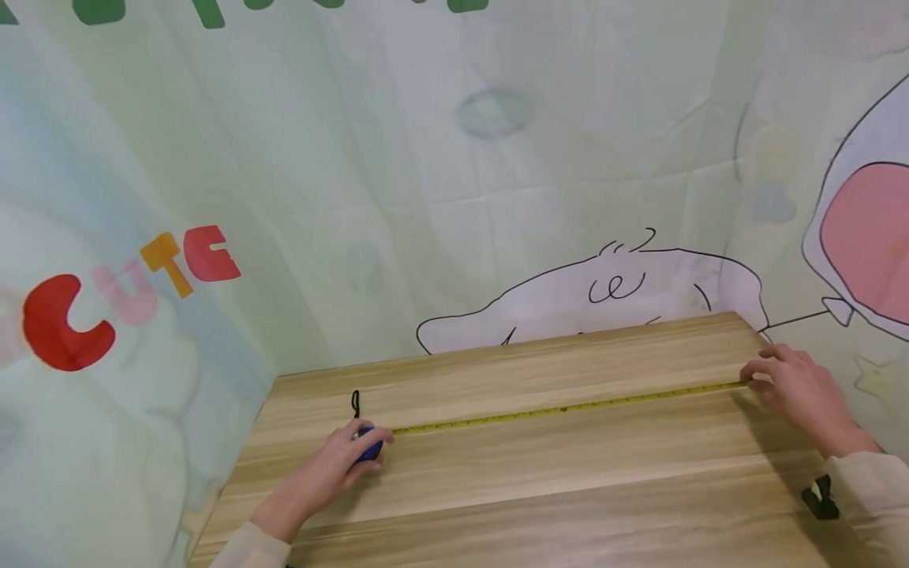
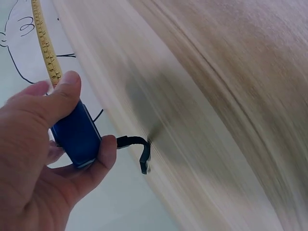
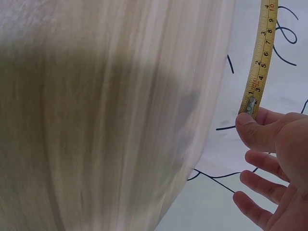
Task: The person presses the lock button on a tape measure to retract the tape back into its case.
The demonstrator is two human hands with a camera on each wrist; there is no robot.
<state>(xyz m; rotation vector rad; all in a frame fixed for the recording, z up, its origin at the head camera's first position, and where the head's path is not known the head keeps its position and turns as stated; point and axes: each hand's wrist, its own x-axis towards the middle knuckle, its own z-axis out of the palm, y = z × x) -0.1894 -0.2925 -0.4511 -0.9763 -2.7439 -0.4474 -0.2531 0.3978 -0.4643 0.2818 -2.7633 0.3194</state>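
My left hand (image 1: 328,467) grips the blue case of a tape measure (image 2: 77,134), its thumb along the top near where the blade comes out. A black wrist strap (image 2: 139,144) hangs from the case. The yellow blade (image 1: 540,412) stretches out straight across the wooden table to the right, its numbers facing up. At its far end my right hand (image 1: 802,390) pinches the metal-hooked tip (image 3: 250,105) between thumb and forefinger. The other right fingers are spread apart, off the tape.
The wooden tabletop (image 1: 497,505) lies beneath both hands. Behind it hangs a pale printed cloth (image 1: 398,158) with cartoon drawings and coloured letters. A small black object (image 1: 821,498) shows by the right sleeve.
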